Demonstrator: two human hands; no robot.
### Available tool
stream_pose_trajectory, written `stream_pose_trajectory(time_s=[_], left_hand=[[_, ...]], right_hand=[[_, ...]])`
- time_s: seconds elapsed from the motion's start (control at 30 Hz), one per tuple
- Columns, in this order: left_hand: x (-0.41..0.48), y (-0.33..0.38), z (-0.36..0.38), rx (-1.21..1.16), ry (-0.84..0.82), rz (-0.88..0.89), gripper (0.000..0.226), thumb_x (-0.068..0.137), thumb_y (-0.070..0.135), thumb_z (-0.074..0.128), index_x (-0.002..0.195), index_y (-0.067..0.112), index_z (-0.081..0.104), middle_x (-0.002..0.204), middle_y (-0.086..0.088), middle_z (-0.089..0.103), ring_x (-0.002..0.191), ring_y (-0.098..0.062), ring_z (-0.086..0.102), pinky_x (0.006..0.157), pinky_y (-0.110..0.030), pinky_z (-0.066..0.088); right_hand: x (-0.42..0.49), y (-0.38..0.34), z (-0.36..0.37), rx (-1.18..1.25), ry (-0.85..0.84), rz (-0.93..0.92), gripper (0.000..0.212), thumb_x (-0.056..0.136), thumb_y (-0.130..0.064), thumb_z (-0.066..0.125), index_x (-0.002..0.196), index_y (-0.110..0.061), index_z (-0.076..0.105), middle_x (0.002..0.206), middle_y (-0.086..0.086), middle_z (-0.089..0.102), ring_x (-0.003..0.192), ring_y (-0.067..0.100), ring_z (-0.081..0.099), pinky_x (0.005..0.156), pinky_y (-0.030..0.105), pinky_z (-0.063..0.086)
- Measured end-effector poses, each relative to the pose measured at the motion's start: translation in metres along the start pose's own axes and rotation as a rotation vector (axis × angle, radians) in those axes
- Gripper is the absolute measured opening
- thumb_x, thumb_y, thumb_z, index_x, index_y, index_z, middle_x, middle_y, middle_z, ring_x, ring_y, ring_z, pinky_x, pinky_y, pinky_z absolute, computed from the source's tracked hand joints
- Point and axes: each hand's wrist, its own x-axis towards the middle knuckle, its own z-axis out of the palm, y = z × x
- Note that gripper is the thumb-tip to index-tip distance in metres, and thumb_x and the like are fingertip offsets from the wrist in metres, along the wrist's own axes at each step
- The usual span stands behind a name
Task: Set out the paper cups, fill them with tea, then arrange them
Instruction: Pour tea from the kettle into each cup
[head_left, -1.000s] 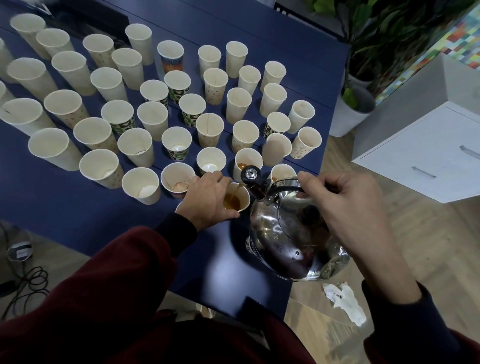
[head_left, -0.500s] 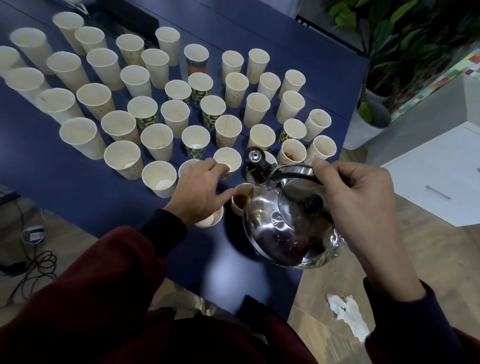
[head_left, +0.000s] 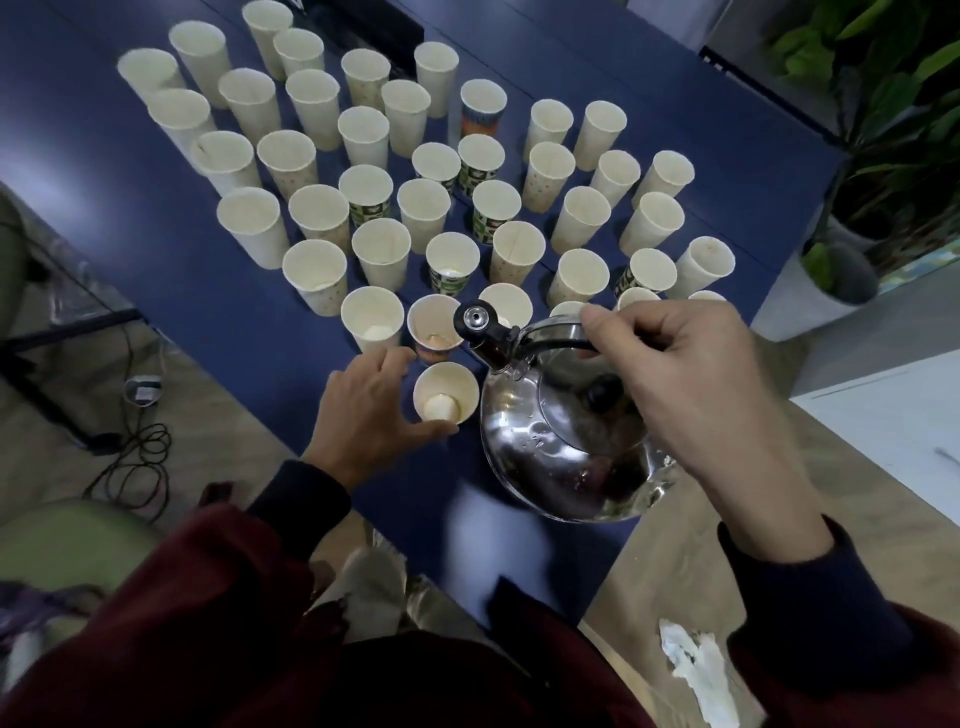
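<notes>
On the dark blue bench (head_left: 156, 218), dozens of paper cups (head_left: 374, 244) stand upright in rough rows. At the near edge, my left hand (head_left: 363, 410) curls loosely around one empty paper cup (head_left: 445, 393), thumb touching its near side, fingers spread at nine o'clock of it; this grip is apart, not clamped. My right hand (head_left: 685, 384) grip is closed on the black handle of a steel kettle (head_left: 561, 441), held just at three o'clock of that cup, spout (head_left: 480, 327) toward twelve o'clock, over a cup holding a little tea (head_left: 434, 327).
</notes>
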Motion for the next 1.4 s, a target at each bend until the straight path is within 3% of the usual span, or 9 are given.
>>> stream_pose_trajectory(time_s=[0.07, 0.3, 0.47, 0.6, 0.83, 0.97, 1.07, 1.4], left_hand=[[-0.005, 0.004, 0.005, 0.005, -0.018, 0.002, 0.078, 0.060, 0.068, 0.082, 0.116, 0.020, 0.057, 0.104, -0.001, 0.059, 0.091, -0.024, 0.056, 0.069, -0.040, 0.044], [0.001, 0.002, 0.011, -0.071, -0.036, 0.029, 0.065, 0.070, 0.057, 0.079, 0.123, 0.028, 0.058, 0.107, 0.000, 0.061, 0.098, -0.025, 0.059, 0.075, -0.041, 0.048], [0.004, -0.001, 0.008, -0.091, -0.068, 0.035, 0.069, 0.068, 0.069, 0.063, 0.121, 0.026, 0.059, 0.107, -0.001, 0.062, 0.097, -0.026, 0.060, 0.075, -0.044, 0.051], [0.006, -0.001, 0.007, -0.107, -0.085, 0.040, 0.065, 0.071, 0.060, 0.079, 0.121, 0.022, 0.061, 0.110, -0.002, 0.062, 0.099, -0.027, 0.060, 0.078, -0.044, 0.050], [0.008, 0.001, 0.003, -0.109, -0.079, 0.048, 0.063, 0.070, 0.050, 0.084, 0.119, 0.018, 0.062, 0.107, -0.004, 0.062, 0.097, -0.030, 0.061, 0.076, -0.043, 0.049], [0.010, -0.002, 0.002, -0.093, -0.079, 0.071, 0.061, 0.069, 0.053, 0.083, 0.114, 0.017, 0.063, 0.103, -0.003, 0.061, 0.093, -0.027, 0.060, 0.073, -0.041, 0.048], [0.010, -0.003, 0.003, -0.085, -0.071, 0.089, 0.061, 0.069, 0.055, 0.082, 0.113, 0.017, 0.063, 0.101, -0.002, 0.061, 0.090, -0.026, 0.060, 0.071, -0.042, 0.049], [0.016, -0.006, -0.001, -0.041, -0.109, 0.127, 0.067, 0.066, 0.062, 0.081, 0.113, 0.018, 0.063, 0.101, -0.001, 0.061, 0.090, -0.024, 0.059, 0.071, -0.041, 0.049]], right_hand=[[0.000, 0.000, 0.001, -0.019, -0.028, -0.015, 0.046, 0.095, -0.033, 0.065, 0.067, 0.004, 0.064, 0.055, 0.012, 0.039, 0.053, 0.009, 0.033, 0.051, 0.022, 0.029], [-0.006, 0.002, 0.003, -0.076, -0.018, 0.006, 0.046, 0.093, -0.032, 0.068, 0.064, 0.002, 0.066, 0.055, 0.009, 0.043, 0.051, 0.010, 0.035, 0.049, 0.021, 0.029], [-0.010, 0.003, 0.008, -0.098, -0.002, 0.034, 0.045, 0.093, -0.031, 0.068, 0.061, 0.001, 0.065, 0.053, 0.010, 0.045, 0.051, 0.011, 0.036, 0.050, 0.021, 0.030], [-0.014, 0.002, 0.012, -0.125, -0.004, 0.079, 0.047, 0.093, -0.034, 0.067, 0.060, -0.001, 0.063, 0.052, 0.009, 0.042, 0.051, 0.011, 0.035, 0.051, 0.024, 0.029], [-0.018, -0.001, 0.014, -0.141, 0.004, 0.121, 0.043, 0.093, -0.039, 0.066, 0.066, -0.006, 0.069, 0.050, 0.005, 0.044, 0.051, 0.013, 0.039, 0.053, 0.030, 0.032], [-0.018, -0.003, 0.015, -0.106, 0.010, 0.136, 0.042, 0.092, -0.040, 0.068, 0.056, -0.018, 0.066, 0.047, 0.000, 0.045, 0.050, 0.011, 0.041, 0.054, 0.032, 0.033], [-0.018, 0.000, 0.015, -0.103, 0.018, 0.134, 0.040, 0.092, -0.042, 0.068, 0.065, -0.012, 0.071, 0.051, 0.006, 0.048, 0.051, 0.010, 0.041, 0.056, 0.033, 0.035], [-0.022, 0.001, 0.013, -0.027, 0.076, 0.213, 0.040, 0.092, -0.041, 0.067, 0.067, -0.011, 0.072, 0.045, -0.003, 0.044, 0.047, 0.010, 0.039, 0.056, 0.028, 0.031]])
